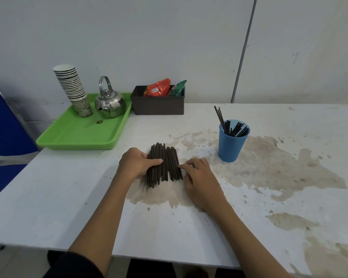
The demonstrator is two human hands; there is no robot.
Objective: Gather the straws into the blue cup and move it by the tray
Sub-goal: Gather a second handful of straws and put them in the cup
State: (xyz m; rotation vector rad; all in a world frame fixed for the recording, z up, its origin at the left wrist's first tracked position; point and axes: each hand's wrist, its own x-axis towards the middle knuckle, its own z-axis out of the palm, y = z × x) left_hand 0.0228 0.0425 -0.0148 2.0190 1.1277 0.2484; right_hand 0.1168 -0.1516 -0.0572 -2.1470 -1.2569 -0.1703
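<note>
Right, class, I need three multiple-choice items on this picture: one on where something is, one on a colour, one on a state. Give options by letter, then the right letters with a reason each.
1. Where is the kettle?
A. on the green tray
B. inside the dark box
C. beside the blue cup

2. What colour are the loose straws on the table?
A. white
B. dark brown to black
C. red

3. What state is the blue cup in?
A. lying on its side
B. upright and empty
C. upright with some straws already in it

Answers:
1. A, the kettle stands on the tray next to the stack of paper cups.
2. B, the pile between the left hand and the right hand is dark.
3. C, straw ends stick up past the cup's rim.
</note>
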